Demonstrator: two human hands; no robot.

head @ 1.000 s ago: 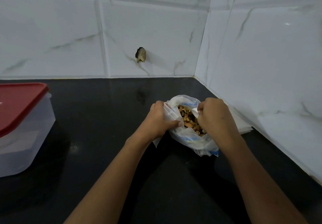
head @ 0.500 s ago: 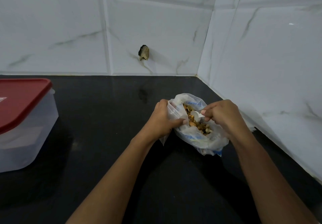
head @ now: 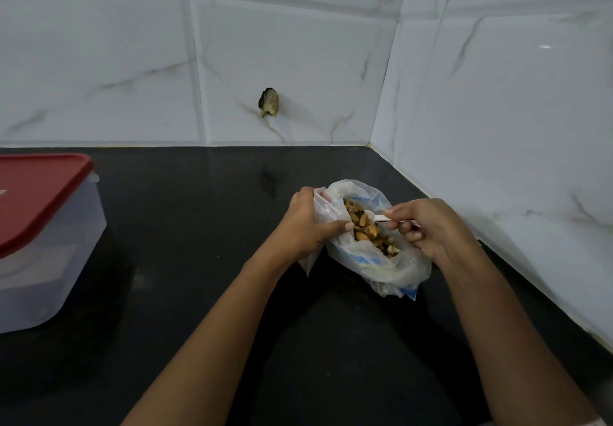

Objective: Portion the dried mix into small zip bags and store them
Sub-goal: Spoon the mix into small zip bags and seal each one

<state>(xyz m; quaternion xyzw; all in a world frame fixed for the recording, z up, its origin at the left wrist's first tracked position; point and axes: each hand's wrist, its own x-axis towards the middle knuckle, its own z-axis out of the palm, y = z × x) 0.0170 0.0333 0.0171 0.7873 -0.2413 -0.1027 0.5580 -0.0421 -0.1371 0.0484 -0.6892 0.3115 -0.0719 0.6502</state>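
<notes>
Plastic bag point(head: 394, 269) rim in curled fingers of left hand point(head: 303, 223); spoon point(head: 381, 217) (bowl in dried mix point(head: 365, 228)) pinched by right hand point(head: 431, 231).

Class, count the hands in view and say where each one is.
2. The left hand grips the plastic bag at its left rim; the right hand holds a white spoon at the dried mix.
</notes>
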